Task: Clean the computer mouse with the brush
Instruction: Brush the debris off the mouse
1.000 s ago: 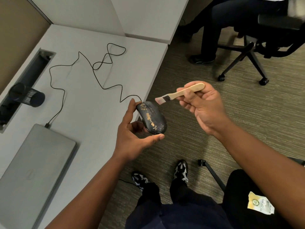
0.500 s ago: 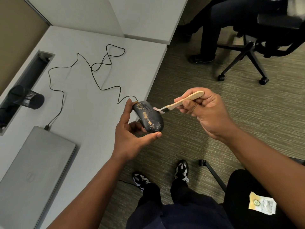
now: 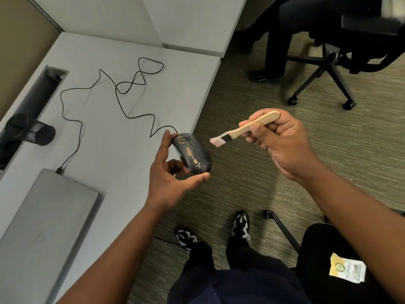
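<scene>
A black wired computer mouse [image 3: 192, 153] speckled with tan crumbs is held in the air just off the desk's front edge by my left hand [image 3: 169, 172], thumb at its rear and fingers along its far side. My right hand [image 3: 282, 142] grips the wooden handle of a small brush [image 3: 245, 129] with a black ferrule and pale pink bristles. The bristles hover a short way to the right of the mouse's front and do not touch it. The mouse's black cable [image 3: 122, 93] winds back across the desk.
The grey desk [image 3: 109, 150] carries a closed silver laptop [image 3: 39, 227] at the near left and a black mesh cup [image 3: 32, 130] lying by a cable slot. A seated person's legs and a wheeled office chair [image 3: 324, 69] are at the upper right. A black chair with a yellow packet [image 3: 347, 268] stands at lower right.
The brush touched the mouse's front half a second ago and has since pulled away to the right and slightly up. The mouse stays in my left hand.
</scene>
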Available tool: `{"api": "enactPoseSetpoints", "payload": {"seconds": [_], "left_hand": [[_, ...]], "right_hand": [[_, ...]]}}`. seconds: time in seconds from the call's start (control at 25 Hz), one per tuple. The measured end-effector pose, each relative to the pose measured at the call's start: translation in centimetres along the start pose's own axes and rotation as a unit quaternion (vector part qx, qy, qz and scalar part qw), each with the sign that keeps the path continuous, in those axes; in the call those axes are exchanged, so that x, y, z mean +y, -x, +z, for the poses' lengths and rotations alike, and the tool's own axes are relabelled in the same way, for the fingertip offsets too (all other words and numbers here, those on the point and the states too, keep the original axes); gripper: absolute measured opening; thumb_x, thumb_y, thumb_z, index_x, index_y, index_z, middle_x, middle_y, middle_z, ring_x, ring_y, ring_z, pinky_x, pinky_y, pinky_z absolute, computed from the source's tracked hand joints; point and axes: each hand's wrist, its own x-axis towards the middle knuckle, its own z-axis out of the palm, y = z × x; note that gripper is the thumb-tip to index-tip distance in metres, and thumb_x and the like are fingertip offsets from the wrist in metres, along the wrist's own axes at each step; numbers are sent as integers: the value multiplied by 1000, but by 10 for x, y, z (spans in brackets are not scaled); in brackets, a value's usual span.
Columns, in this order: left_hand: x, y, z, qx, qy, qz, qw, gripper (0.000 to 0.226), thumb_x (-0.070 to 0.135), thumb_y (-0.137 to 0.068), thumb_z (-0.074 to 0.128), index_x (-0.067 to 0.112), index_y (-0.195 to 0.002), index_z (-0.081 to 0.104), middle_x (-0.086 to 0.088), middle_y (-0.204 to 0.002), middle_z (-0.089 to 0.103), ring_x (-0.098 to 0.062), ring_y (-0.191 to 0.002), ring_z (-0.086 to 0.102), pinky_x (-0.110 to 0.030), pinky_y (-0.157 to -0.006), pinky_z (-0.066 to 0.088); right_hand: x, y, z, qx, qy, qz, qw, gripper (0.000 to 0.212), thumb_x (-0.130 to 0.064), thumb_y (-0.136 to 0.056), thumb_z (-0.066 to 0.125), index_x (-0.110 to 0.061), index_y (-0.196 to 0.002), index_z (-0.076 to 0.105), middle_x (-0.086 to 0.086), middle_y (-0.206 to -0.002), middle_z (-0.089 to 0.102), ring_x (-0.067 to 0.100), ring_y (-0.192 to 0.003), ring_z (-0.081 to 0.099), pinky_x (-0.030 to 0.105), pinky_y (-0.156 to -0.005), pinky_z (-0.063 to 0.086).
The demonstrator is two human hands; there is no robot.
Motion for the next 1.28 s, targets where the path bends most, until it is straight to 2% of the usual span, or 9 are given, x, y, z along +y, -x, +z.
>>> {"api": "enactPoseSetpoints", "payload": {"seconds": [0.12,0.28,0.52,0.64,0.84,0.96,1.08,1.2,1.28], "left_hand": [[4,0,0,-18,-9,21,1000,135,42,-54,99,37,-166,23,37,-149,47,-13,-82,75,-24,-78,61],[10,3,6,-35,-3,28,999,134,30,-55,100,39,-163,22,9,-157,50,-5,-85,75,-14,-78,57],[3,3,5,-18,-4,25,1000,133,22,-57,103,40,-162,24,23,-149,50,-4,-80,74,-15,-74,57],[-2,2,4,-7,-7,18,1000,132,26,-56,104,52,-157,23,17,-148,56,-7,-77,72,-15,-73,54],[-5,2,1,-10,-12,15,1000,134,27,-55,105,49,-160,24,33,-139,56,-11,-77,71,-18,-74,56],[2,2,1,-30,-14,27,999,133,36,-53,102,48,-160,25,28,-144,53,-13,-82,75,-21,-77,59],[7,0,0,-31,-21,37,999,131,42,-52,98,46,-161,25,22,-148,52,-11,-82,74,-20,-75,59],[4,-1,-1,-18,-31,33,999,133,45,-53,97,41,-164,24,2,-152,55,-5,-80,70,-15,-71,53],[0,-2,-2,-8,-38,26,999,134,45,-54,99,39,-165,24,2,-153,53,-4,-81,69,-14,-72,52]], "right_hand": [[10,-12,15,5,45,-37,998,15,1,-95,66,-2,-110,70,21,-109,76,22,-95,72,31,-84,58],[18,-20,27,-45,111,-57,991,16,4,-95,67,5,-110,71,14,-104,75,13,-94,69,29,-85,54],[9,-6,9,-107,129,-63,984,14,4,-94,67,1,-106,72,21,-104,75,44,-99,67,45,-89,56],[2,3,3,-137,132,-50,981,14,1,-92,67,1,-104,72,23,-104,75,37,-99,70,35,-90,58],[-7,-5,-6,-128,124,-62,982,15,-2,-92,67,1,-106,72,22,-102,75,34,-93,69,39,-86,58],[-1,-26,4,-113,152,-77,979,16,2,-96,65,5,-110,71,23,-103,74,38,-90,67,47,-85,56],[6,-34,16,-118,157,-75,978,17,4,-96,65,1,-111,72,17,-105,75,21,-95,71,37,-88,57],[6,-25,12,-136,148,-69,977,16,4,-95,65,5,-109,71,16,-102,75,18,-94,70,34,-87,57],[3,-15,7,-152,151,-66,975,15,4,-94,66,6,-108,71,15,-100,75,18,-93,70,32,-85,57]]}}
